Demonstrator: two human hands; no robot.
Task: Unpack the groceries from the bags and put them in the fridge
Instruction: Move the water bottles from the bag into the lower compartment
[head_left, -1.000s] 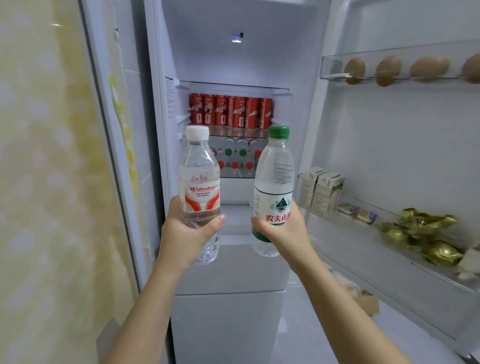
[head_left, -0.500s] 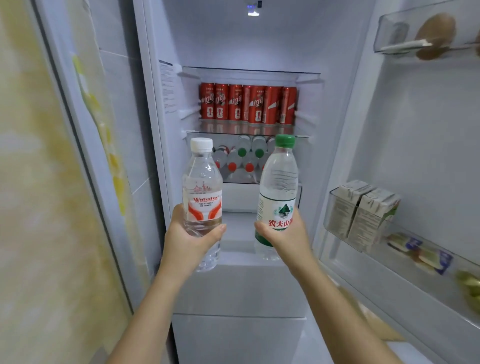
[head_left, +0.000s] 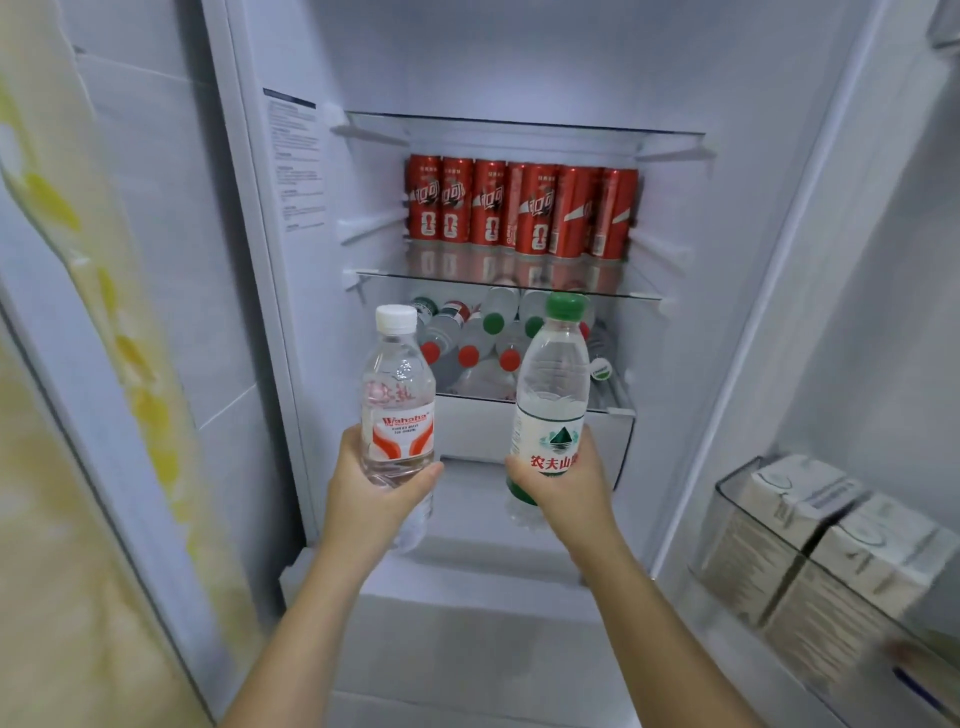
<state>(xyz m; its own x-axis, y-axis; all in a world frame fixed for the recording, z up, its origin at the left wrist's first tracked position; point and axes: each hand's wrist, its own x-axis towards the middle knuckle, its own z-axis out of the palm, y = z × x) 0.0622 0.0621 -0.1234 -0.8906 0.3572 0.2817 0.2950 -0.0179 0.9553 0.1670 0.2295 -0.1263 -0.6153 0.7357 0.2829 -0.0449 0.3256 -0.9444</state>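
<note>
My left hand (head_left: 371, 501) grips a clear water bottle with a white cap (head_left: 397, 395) and a red-and-white label, held upright. My right hand (head_left: 563, 493) grips a second water bottle with a green cap (head_left: 553, 395) and a white-and-green label, also upright. Both bottles are held side by side in front of the open fridge (head_left: 519, 78), just before the compartment where several water bottles (head_left: 485, 343) lie on their sides under a glass shelf (head_left: 395, 278). My palms hide the lower parts of both bottles.
Several red cans (head_left: 519, 210) stand in a row on the glass shelf above the lying bottles. The open door on the right carries a bin (head_left: 727, 499) with two cartons (head_left: 826, 545). A white drawer front (head_left: 467, 649) lies below my hands. A yellow-patterned wall is on the left.
The view has closed in on the fridge interior and tilted down. Both hands have carried the bottles forward toward the compartment of lying bottles. The door's upper egg shelf has left the view.
</note>
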